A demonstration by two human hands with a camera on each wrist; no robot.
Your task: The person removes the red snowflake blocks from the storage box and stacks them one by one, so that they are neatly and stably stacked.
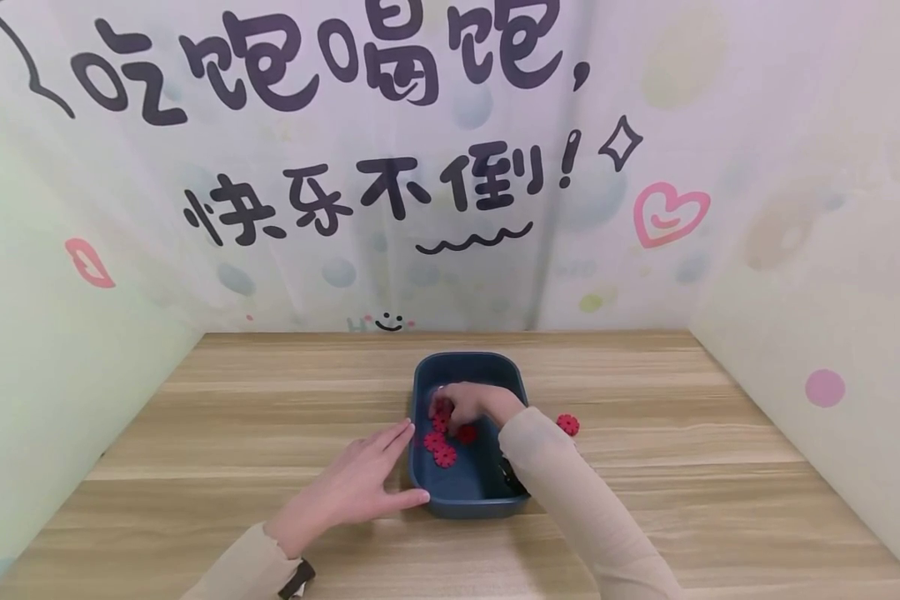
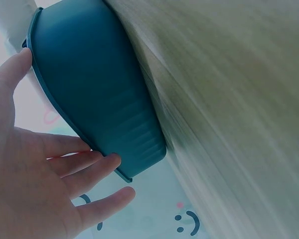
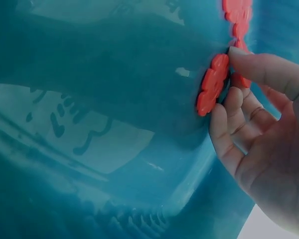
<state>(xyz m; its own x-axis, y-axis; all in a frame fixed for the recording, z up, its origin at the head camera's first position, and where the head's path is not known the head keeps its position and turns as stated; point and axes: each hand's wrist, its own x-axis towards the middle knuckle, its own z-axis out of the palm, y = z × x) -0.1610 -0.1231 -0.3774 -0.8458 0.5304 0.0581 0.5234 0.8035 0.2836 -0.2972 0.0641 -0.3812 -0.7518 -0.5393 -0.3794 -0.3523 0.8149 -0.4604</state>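
A dark blue plastic tub (image 1: 424,392) stands on the wooden table, seen from outside in the left wrist view as the tub (image 2: 94,94). Several red flower-shaped discs (image 1: 444,455) lie inside it. My left hand (image 1: 360,483) lies flat on the table, fingers straight, touching the tub's left wall; the fingers (image 2: 97,169) press against its rim. My right hand (image 1: 468,404) reaches into the tub and pinches a red disc (image 3: 212,84) between thumb and fingers above the tub's glossy floor (image 3: 114,129). Another red disc (image 1: 567,424) lies on the table just right of the tub.
The wooden table (image 1: 232,417) is boxed in by printed white panels on the left, back and right. A watch strap (image 1: 297,579) shows at my left wrist. More red discs (image 3: 237,15) lie beyond the pinched one.
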